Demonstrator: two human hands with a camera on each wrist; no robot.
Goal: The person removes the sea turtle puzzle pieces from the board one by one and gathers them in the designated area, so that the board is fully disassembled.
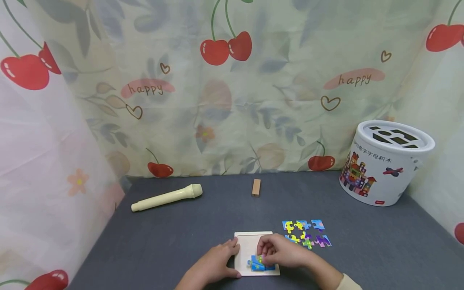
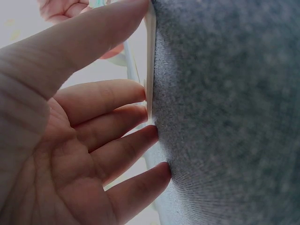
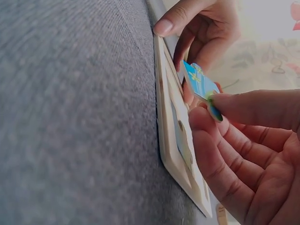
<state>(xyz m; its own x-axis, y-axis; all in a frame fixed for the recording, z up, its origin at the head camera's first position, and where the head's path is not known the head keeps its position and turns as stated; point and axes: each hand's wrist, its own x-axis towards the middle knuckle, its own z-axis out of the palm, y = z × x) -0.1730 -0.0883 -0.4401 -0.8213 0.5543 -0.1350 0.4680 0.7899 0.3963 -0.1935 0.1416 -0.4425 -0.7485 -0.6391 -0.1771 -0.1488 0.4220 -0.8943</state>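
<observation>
Low on the table lies a square wooden puzzle tray (image 1: 243,246). My left hand (image 1: 215,261) stretches along its left edge, thumb at the near corner and fingertips touching the side; the fingers (image 2: 105,96) are fairly straight in the left wrist view. Between thumb and fingers my right hand (image 1: 288,251) pinches a blue jigsaw piece (image 3: 199,83) with yellow marks, tilted above the tray. Another jigsaw piece (image 3: 180,136) lies inside the tray, at its near right part, partly covered by my right hand in the head view.
Several loose jigsaw pieces (image 1: 306,241) lie right of the tray. Further back are a small wooden block (image 1: 256,187) and a cream toy microphone (image 1: 168,198). A white bucket (image 1: 384,165) with a slotted lid stands back right, near the printed curtain (image 1: 224,133).
</observation>
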